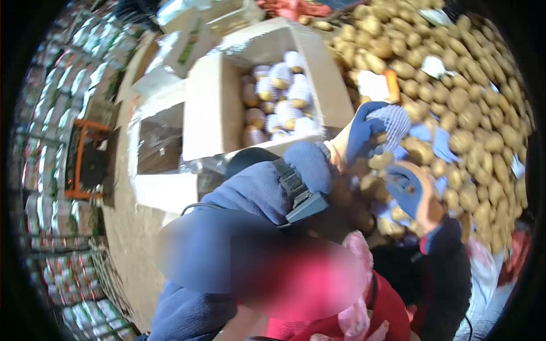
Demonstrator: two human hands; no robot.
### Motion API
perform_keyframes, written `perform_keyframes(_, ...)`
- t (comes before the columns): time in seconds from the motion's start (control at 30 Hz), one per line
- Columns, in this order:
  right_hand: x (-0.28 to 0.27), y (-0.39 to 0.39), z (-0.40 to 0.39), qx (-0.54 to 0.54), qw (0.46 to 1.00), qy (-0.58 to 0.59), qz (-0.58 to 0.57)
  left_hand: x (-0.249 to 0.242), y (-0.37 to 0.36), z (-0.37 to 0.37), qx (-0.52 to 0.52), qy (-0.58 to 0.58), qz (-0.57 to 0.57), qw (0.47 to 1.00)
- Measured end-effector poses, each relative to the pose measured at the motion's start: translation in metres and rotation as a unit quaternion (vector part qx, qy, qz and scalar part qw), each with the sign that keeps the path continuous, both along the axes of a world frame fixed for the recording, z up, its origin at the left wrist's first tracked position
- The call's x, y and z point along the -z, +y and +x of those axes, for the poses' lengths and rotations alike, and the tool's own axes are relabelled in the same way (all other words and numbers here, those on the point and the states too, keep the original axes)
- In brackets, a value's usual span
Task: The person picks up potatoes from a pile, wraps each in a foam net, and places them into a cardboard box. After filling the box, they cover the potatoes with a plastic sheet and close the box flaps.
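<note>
Where a pale foam net (396,123) sits above loose potatoes (458,99), the gloved left hand (372,126) pinches its edge. Just below, the gloved right hand (405,181) has curled fingers; whether they hold anything cannot be told. Beyond the left hand, an open cardboard box (206,108) contains net-wrapped potatoes (281,74).

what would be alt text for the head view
A gloved left hand holds a foam net over a potato pile, the gloved right hand near it. To the left, an open box holds netted potatoes.
</note>
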State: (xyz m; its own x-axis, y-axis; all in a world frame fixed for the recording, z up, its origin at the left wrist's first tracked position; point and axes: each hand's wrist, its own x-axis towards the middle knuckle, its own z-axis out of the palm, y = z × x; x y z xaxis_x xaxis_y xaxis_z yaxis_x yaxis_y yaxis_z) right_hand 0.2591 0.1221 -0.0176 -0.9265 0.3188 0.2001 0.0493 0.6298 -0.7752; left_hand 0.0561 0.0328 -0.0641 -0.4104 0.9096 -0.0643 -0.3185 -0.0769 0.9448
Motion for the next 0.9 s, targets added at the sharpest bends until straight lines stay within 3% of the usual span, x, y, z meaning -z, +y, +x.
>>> perform_keyframes(0.03, 0.009, 0.005, 0.002, 0.01, 1.0, 0.016, 0.017, -0.033, -0.007, -0.008, -0.032, -0.093, -0.045, 0.994)
perform_keyframes(0.07, 0.016, 0.01, 0.005, 0.067, 0.996, -0.017, -0.063, -0.023, -0.015, -0.034, -0.014, -0.072, 0.03, 0.997)
perform_keyframes(0.17, 0.025, 0.037, 0.02, 0.09, 0.995, -0.03, 0.014, -0.061, -0.057, -0.105, -0.108, 0.126, -0.059, 0.984)
perform_keyframes(0.23, 0.057, 0.052, 0.035, 0.072, 0.997, -0.015, -0.039, -0.066, -0.094, -0.141, -0.154, 0.154, -0.152, 0.964)
perform_keyframes(0.27, 0.068, 0.056, 0.042, 0.065, 0.996, -0.011, -0.058, -0.052, -0.111, -0.16, -0.17, 0.208, -0.157, 0.95)
perform_keyframes(0.3, 0.066, 0.056, 0.045, 0.036, 0.997, -0.066, 0.015, -0.039, -0.12, -0.166, -0.21, 0.181, -0.228, 0.933)
perform_keyframes(0.37, 0.077, 0.059, 0.051, -0.001, 0.988, -0.125, 0.088, 0.077, -0.165, -0.227, -0.115, 0.335, -0.2, 0.913)
perform_keyframes(0.4, 0.088, 0.062, 0.058, 0.013, 0.986, -0.108, 0.123, 0.089, -0.176, -0.223, -0.052, 0.389, -0.311, 0.866)
perform_keyframes(0.47, 0.078, 0.054, 0.038, 0.051, 0.984, -0.106, 0.131, 0.111, -0.198, -0.215, 0.131, 0.506, -0.481, 0.704)
perform_keyframes(0.53, 0.064, 0.049, 0.014, 0.038, 0.989, -0.13, 0.054, 0.083, -0.18, -0.208, 0.203, 0.541, -0.52, 0.629)
perform_keyframes(0.57, 0.066, 0.053, 0.011, 0.005, 0.99, -0.142, 0.001, 0.06, -0.163, -0.204, 0.184, 0.488, -0.536, 0.664)
perform_keyframes(0.6, 0.066, 0.056, 0.005, 0.004, 0.984, -0.177, 0.028, 0.045, -0.153, -0.203, 0.209, 0.485, -0.534, 0.66)
perform_keyframes(0.63, 0.083, 0.067, 0.009, -0.015, 0.982, -0.178, 0.065, 0.07, -0.16, -0.216, 0.196, 0.5, -0.535, 0.653)
perform_keyframes(0.67, 0.093, 0.07, 0.017, 0.01, 0.976, -0.164, 0.143, 0.061, -0.151, -0.215, 0.231, 0.483, -0.561, 0.632)
perform_keyframes(0.7, 0.103, 0.074, 0.022, 0.047, 0.979, -0.174, 0.097, 0.053, -0.141, -0.214, 0.268, 0.466, -0.584, 0.608)
perform_keyframes(0.73, 0.091, 0.074, 0.017, 0.037, 0.964, -0.238, 0.114, 0.078, -0.151, -0.228, 0.259, 0.479, -0.567, 0.618)
perform_keyframes(0.77, 0.117, 0.086, 0.031, 0.032, 0.969, -0.207, 0.133, 0.103, -0.162, -0.241, 0.25, 0.492, -0.55, 0.627)
perform_keyframes(0.8, 0.13, 0.084, 0.034, 0.046, 0.961, -0.226, 0.155, 0.108, -0.163, -0.246, 0.199, 0.416, -0.541, 0.703)
perform_keyframes(0.83, 0.152, 0.087, 0.046, 0.034, 0.939, -0.206, 0.272, 0.113, -0.166, -0.246, 0.201, 0.411, -0.527, 0.716)
perform_keyframes(0.87, 0.137, 0.075, 0.033, -0.016, 0.937, -0.247, 0.248, 0.109, -0.164, -0.241, 0.202, 0.406, -0.513, 0.729)
perform_keyframes(0.9, 0.148, 0.074, 0.034, -0.089, 0.946, -0.211, 0.229, 0.086, -0.153, -0.232, 0.257, 0.477, -0.488, 0.685)
